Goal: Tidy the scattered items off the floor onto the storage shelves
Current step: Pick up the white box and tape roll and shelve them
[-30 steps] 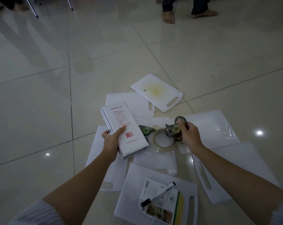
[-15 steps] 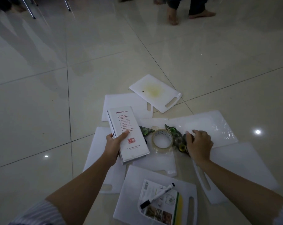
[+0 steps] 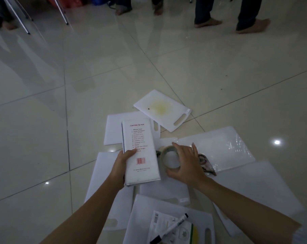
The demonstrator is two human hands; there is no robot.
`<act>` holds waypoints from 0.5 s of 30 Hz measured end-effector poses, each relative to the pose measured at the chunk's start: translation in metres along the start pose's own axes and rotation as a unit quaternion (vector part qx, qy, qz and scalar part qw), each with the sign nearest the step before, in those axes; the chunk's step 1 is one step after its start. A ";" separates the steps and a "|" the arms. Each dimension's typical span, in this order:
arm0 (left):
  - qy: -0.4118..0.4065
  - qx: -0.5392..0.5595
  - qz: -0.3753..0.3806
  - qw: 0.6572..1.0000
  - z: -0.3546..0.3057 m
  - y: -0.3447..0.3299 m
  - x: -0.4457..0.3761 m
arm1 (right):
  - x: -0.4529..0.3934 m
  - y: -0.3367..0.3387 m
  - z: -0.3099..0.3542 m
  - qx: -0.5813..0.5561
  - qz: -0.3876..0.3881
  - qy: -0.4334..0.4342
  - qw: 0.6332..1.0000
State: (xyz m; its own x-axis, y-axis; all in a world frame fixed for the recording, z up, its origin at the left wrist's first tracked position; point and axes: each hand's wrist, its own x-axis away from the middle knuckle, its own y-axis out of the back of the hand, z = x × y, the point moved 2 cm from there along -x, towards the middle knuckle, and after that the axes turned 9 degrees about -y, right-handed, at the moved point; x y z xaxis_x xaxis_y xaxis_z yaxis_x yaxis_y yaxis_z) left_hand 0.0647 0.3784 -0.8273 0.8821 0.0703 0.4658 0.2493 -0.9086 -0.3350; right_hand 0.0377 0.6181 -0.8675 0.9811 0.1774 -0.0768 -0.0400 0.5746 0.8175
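Here the left hand (image 3: 122, 166) grips a flat white box (image 3: 140, 152) by its near edge, thumb across the printed face, and holds it tilted above the floor. The right hand (image 3: 186, 164) is spread over a roll of clear tape (image 3: 169, 158), thumb at the near side and fingers arched over the far rim; whether it has actually closed on the roll I cannot tell. The roll lies on one of the white cutting boards (image 3: 225, 147) scattered over the tiled floor (image 3: 43, 120).

The main risk, as I judge it, is the roll: it is smooth and round, and a loose span across its rim could let it slip out and roll away. A tape dispenser (image 3: 206, 163) sits just beside the right hand, so a careless lift could knock it or catch on it. The box is held from one end only, so it could tip or slide out while attention goes to the right. A marker (image 3: 170, 228) and a leaflet (image 3: 166, 224) lie on the nearest board; stepping forward could scatter them.
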 end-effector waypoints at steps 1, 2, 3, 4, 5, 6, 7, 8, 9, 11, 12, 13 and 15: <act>0.016 0.022 0.010 1.000 -0.002 -0.005 -0.001 | -0.002 0.007 -0.001 -0.083 -0.021 -0.048 0.995; 0.029 0.042 0.020 0.998 -0.004 -0.013 -0.003 | -0.004 0.017 -0.003 -0.180 -0.037 -0.108 0.977; 0.037 0.056 0.029 0.997 -0.007 -0.021 -0.006 | -0.006 0.031 -0.004 -0.271 -0.051 -0.175 0.945; 0.040 0.063 0.034 0.997 -0.009 -0.031 -0.010 | -0.009 0.044 -0.008 -0.343 -0.055 -0.238 0.907; 0.042 0.059 0.038 0.997 -0.011 -0.043 -0.016 | -0.012 0.056 -0.015 -0.404 -0.054 -0.287 0.867; 0.046 0.049 0.045 0.997 -0.013 -0.058 -0.023 | -0.015 0.068 -0.022 -0.456 -0.052 -0.314 0.831; 0.049 0.038 0.052 0.997 -0.014 -0.075 -0.029 | -0.017 0.079 -0.030 -0.494 -0.050 -0.320 0.807; 0.052 0.027 0.063 0.996 -0.016 -0.094 -0.035 | -0.017 0.091 -0.037 -0.524 -0.049 -0.317 0.789; 0.058 0.014 0.077 0.995 -0.016 -0.113 -0.041 | -0.016 0.101 -0.042 -0.557 -0.049 -0.314 0.767; 0.063 -0.015 0.106 0.992 -0.016 -0.151 -0.052 | -0.012 0.122 -0.049 -0.642 -0.046 -0.299 0.704; 0.061 -0.032 0.117 0.991 -0.017 -0.171 -0.055 | -0.010 0.136 -0.051 -0.676 -0.045 -0.295 0.673; 0.057 -0.044 0.131 0.989 -0.016 -0.190 -0.058 | -0.007 0.151 -0.053 -0.707 -0.041 -0.289 0.644; 0.053 -0.056 0.168 0.983 -0.014 -0.228 -0.058 | -0.002 0.186 -0.058 -0.765 -0.047 -0.265 0.585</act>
State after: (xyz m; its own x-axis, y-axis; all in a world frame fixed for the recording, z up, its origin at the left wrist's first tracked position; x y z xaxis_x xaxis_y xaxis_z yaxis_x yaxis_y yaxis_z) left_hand -0.0489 0.5759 -0.7670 0.8585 -0.2801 0.4296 -0.1004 -0.9133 -0.3948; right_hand 0.0177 0.7706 -0.7487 0.8971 0.0484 0.4393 0.2943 0.6762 -0.6754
